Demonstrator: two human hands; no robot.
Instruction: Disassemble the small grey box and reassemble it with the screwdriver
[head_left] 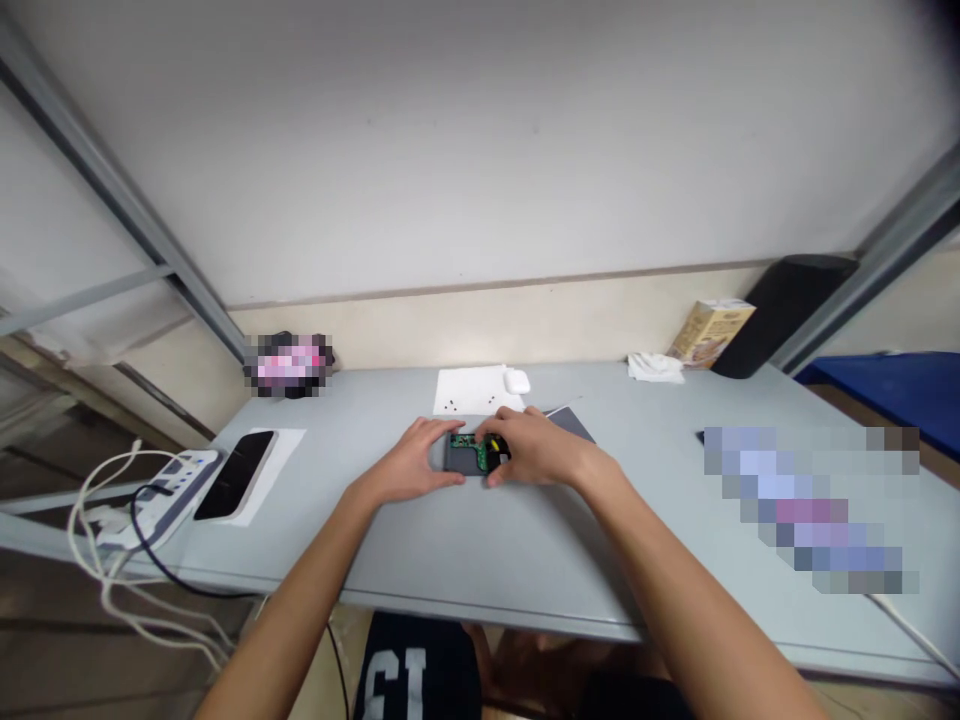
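A small dark grey electronic device (466, 460) lies in the middle of the desk, its green circuit board exposed. A yellow spot and a black part show at its right end. My left hand (409, 462) holds the left end, fingertips on the far edge and thumb on the near edge. Over the right end curls my right hand (536, 448), with its fingers on the board side and its thumb at the near edge. Part of the device is hidden under these fingers. Just beyond it, a white sheet of paper (469, 388) carries several tiny dark pieces, apparently screws.
A white earbud case (517, 381) rests at the paper's right edge. A dark flat panel (571, 424) lies partly behind my right hand. On the left are a phone (236, 475) and a power strip (169, 495) with cables. A carton (712, 333) and crumpled tissue (655, 367) stand back right.
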